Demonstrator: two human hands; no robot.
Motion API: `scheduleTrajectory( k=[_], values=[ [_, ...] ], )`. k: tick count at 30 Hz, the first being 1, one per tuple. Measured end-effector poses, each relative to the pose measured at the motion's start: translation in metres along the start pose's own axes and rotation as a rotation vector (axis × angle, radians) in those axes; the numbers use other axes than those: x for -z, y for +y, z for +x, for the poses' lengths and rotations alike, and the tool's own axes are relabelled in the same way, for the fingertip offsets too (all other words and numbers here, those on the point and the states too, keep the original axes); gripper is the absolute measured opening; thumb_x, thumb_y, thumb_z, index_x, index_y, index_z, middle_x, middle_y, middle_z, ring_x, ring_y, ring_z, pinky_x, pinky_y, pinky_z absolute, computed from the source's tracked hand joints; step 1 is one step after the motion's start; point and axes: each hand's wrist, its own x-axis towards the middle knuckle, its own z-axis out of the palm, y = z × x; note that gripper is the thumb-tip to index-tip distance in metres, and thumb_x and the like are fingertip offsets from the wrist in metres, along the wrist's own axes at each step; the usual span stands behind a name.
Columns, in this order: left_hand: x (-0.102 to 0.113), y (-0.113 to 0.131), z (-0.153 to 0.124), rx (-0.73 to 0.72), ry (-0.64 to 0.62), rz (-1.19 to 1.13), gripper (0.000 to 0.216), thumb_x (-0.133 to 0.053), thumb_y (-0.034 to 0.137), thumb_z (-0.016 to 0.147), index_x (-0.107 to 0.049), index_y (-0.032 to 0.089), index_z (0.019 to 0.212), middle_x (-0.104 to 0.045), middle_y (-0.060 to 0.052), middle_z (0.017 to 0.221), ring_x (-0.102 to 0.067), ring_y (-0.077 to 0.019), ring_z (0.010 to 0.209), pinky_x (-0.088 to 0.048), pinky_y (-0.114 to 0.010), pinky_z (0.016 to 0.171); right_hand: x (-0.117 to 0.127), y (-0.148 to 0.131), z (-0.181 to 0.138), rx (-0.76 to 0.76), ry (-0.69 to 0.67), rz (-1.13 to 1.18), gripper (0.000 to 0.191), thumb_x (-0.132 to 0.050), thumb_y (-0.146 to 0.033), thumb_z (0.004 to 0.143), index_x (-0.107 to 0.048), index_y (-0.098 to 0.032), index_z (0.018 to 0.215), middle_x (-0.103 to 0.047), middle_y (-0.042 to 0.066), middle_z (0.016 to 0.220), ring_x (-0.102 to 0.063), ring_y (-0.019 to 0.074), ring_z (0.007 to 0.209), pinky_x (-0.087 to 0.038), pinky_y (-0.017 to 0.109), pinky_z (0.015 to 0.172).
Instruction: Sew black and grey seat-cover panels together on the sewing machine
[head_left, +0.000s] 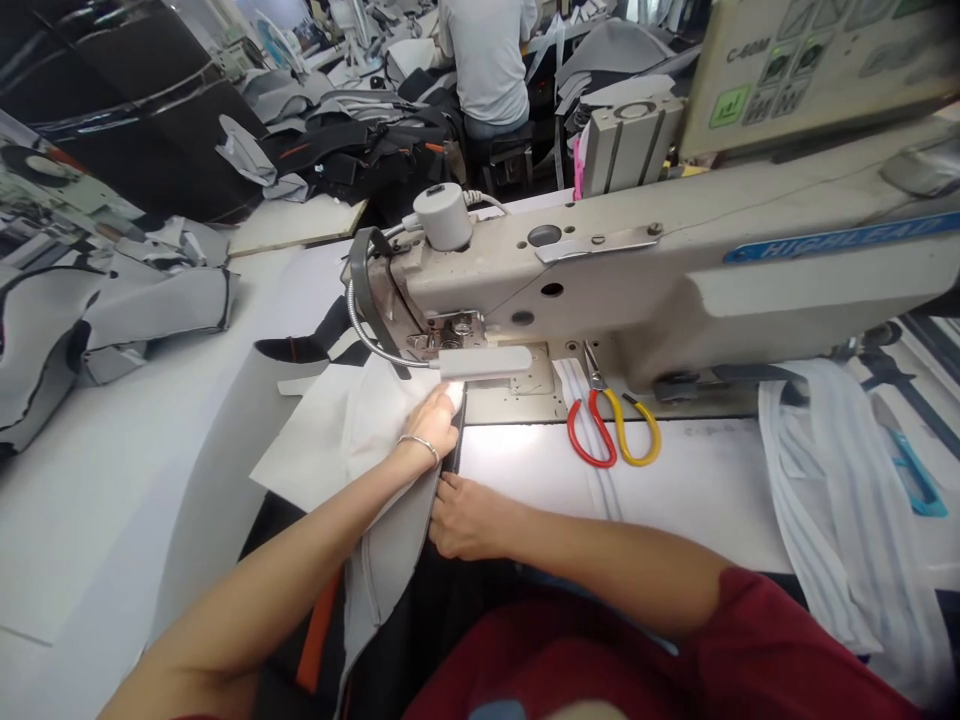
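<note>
Maroon shirt [585, 650]; right hand [472, 517] pinching gray fabric [394, 565], left hand [435, 422] seemingly pressing it

A sewing machine [630, 270] and heaped fabric pieces [157, 310] show a workshop.

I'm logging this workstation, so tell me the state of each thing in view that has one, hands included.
Left hand: resting on the pale fabric
Right hand: curled at that fabric's edge
Pale fabric: hanging toward the lap
Lamp: apparently lit
Control panel: green indicators lit
Scissors: lying down; blade opening unclear
Striped fabric: loosely draped
</note>
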Motion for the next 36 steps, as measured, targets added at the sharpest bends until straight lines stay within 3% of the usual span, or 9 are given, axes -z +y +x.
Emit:
scheduleTrajectory(
  k=[7,13,18,24,27,36],
  values=[
    [0.007,0.008,0.016,0.034,0.051,0.075,0.026,-0.046,0.015,0.067,-0.054,0.012,0.092,-0.051,-0.012,0.110,-0.051,-0.0238,0.098,-0.041,-0.032,0.084,-0.008,0.018,0.000,-0.016,-0.015,-0.012,0.017,-0.043,-0.011,0.076,-0.059,-0.011,0.077,-0.058,0.011,0.077,-0.051,0.0188,0.074,-0.036,0.038,0.074],
    [0.018,-0.005,-0.020,-0.185,0.036,0.098,0.017,-0.041,0.026,0.080,-0.056,0.017,0.082,-0.057,-0.005,0.091,-0.054,-0.0176,0.083,-0.043,-0.028,0.072,-0.008,0.015,-0.005,0.054,0.076,-0.065,0.021,-0.036,-0.010,0.082,-0.056,-0.011,0.079,-0.057,0.009,0.076,-0.050,0.0164,0.071,-0.037,0.034,0.068],
    [0.003,-0.017,-0.055,-0.321,0.180,0.166,0.021,-0.036,0.012,0.082,-0.056,0.016,0.077,-0.057,-0.005,0.082,-0.051,-0.0154,0.080,-0.042,-0.026,0.069,-0.006,0.011,-0.006,0.227,0.074,0.002,0.022,-0.035,-0.012,0.083,-0.055,-0.013,0.075,-0.057,0.007,0.072,-0.050,0.0147,0.066,-0.036,0.029,0.061],
    [-0.026,-0.018,-0.065,-0.470,0.364,0.208,0.022,-0.033,0.007,0.081,-0.055,0.012,0.079,-0.058,-0.009,0.096,-0.049,-0.0152,0.076,-0.045,-0.027,0.066,-0.008,0.012,-0.004,0.245,0.011,0.035,0.020,-0.037,-0.009,0.082,-0.056,-0.010,0.078,-0.059,0.008,0.073,-0.052,0.0148,0.070,-0.037,0.030,0.069],
    [-0.031,-0.019,-0.065,-0.494,0.475,0.201,0.022,-0.033,0.005,0.080,-0.054,0.011,0.077,-0.059,-0.009,0.092,-0.050,-0.0146,0.075,-0.045,-0.026,0.063,-0.005,0.012,-0.003,0.231,-0.033,0.050,0.019,-0.037,-0.009,0.082,-0.057,-0.010,0.079,-0.060,0.008,0.075,-0.052,0.0153,0.072,-0.038,0.030,0.069],
    [-0.028,-0.024,-0.063,-0.585,0.514,0.188,0.022,-0.039,0.007,0.079,-0.051,0.014,0.061,-0.056,-0.003,0.063,-0.049,-0.0122,0.064,-0.041,-0.022,0.056,-0.002,0.012,-0.003,0.196,-0.053,0.069,0.019,-0.038,-0.008,0.081,-0.057,-0.010,0.079,-0.060,0.007,0.074,-0.052,0.0158,0.072,-0.038,0.030,0.067]
  ],
)
